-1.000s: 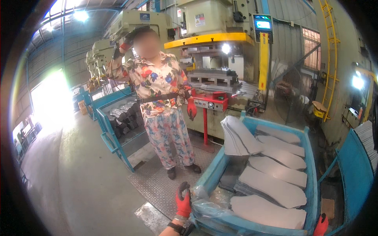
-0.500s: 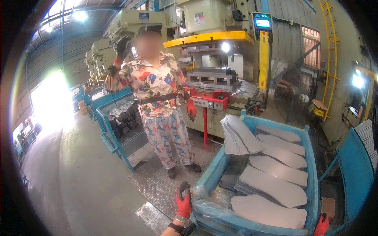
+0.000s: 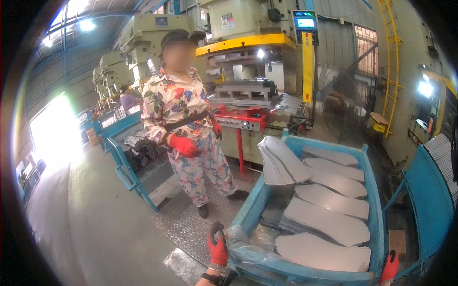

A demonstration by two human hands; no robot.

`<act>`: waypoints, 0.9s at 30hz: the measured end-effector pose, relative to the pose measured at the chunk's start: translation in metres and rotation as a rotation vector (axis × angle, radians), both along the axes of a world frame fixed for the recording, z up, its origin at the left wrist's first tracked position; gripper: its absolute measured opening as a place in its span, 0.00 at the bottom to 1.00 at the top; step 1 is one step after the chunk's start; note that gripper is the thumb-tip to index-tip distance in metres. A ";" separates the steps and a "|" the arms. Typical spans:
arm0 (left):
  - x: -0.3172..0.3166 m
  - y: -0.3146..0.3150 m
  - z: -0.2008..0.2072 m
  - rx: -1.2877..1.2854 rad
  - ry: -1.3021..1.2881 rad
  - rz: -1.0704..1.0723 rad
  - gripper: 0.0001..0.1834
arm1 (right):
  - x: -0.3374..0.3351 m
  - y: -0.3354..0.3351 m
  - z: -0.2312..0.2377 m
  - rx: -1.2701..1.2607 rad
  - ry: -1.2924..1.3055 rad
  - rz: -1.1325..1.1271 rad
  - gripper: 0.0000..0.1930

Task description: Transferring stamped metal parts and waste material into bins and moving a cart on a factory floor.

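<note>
My left hand (image 3: pixel 218 247), in a red glove with black fingers, is raised beside the near left corner of a blue metal bin (image 3: pixel 249 206). Its fingers curve loosely apart, with nothing visible between them. Clear plastic sheeting (image 3: pixel 253 245) hangs over that corner next to it. My right hand (image 3: pixel 390 268), gloved the same way, is by the bin's near right corner, cut by the lower edge; its grip is unclear. Inside the bin lie several stacks of flat grey metal sheets (image 3: pixel 329 221) with curved edges. Another stack (image 3: pixel 281 162) leans tilted across the far left rim.
A co-worker (image 3: pixel 183 109) in a flowered outfit stands on a checkered metal plate (image 3: pixel 186 238). Behind are a large press (image 3: pixel 245 43) and a red control box (image 3: pixel 238 119) on a post. Other blue bins (image 3: pixel 125 169) (image 3: pixel 427 190) stand left and right.
The co-worker's raised gloved hand has come down to waist height, and their body has turned. The view has shifted slightly; my hands keep nearly the same places beside the bin.
</note>
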State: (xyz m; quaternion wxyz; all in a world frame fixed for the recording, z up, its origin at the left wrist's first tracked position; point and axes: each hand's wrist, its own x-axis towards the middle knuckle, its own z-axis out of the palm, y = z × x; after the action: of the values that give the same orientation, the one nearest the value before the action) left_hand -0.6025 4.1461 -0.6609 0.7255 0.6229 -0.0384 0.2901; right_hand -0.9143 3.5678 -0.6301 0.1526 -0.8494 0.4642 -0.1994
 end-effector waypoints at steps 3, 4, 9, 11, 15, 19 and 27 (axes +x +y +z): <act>0.001 -0.001 0.001 0.009 0.006 -0.011 0.20 | -0.001 -0.007 -0.008 0.005 -0.119 -0.042 0.23; 0.001 0.000 0.001 0.031 0.001 -0.009 0.20 | 0.000 -0.006 -0.007 0.022 -0.145 -0.006 0.22; -0.001 -0.001 0.005 0.002 0.018 -0.020 0.20 | -0.001 -0.010 -0.016 -0.007 -0.156 -0.001 0.22; -0.004 -0.004 0.009 -0.015 0.026 -0.028 0.20 | 0.000 -0.009 -0.014 0.013 -0.158 0.011 0.22; -0.003 -0.006 0.009 0.005 0.029 -0.014 0.19 | -0.002 -0.008 -0.019 -0.038 -0.092 -0.092 0.22; -0.002 -0.001 0.004 0.081 -0.054 -0.001 0.19 | -0.001 -0.005 -0.015 0.006 -0.176 0.000 0.24; 0.000 -0.003 0.002 -0.001 0.037 -0.013 0.20 | 0.001 0.008 -0.001 0.006 -0.106 -0.067 0.24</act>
State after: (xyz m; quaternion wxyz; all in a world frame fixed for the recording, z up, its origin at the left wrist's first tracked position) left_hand -0.6021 4.1434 -0.6586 0.7282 0.6276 -0.0288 0.2741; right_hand -0.9130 3.5755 -0.6312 0.1725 -0.8211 0.4843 -0.2478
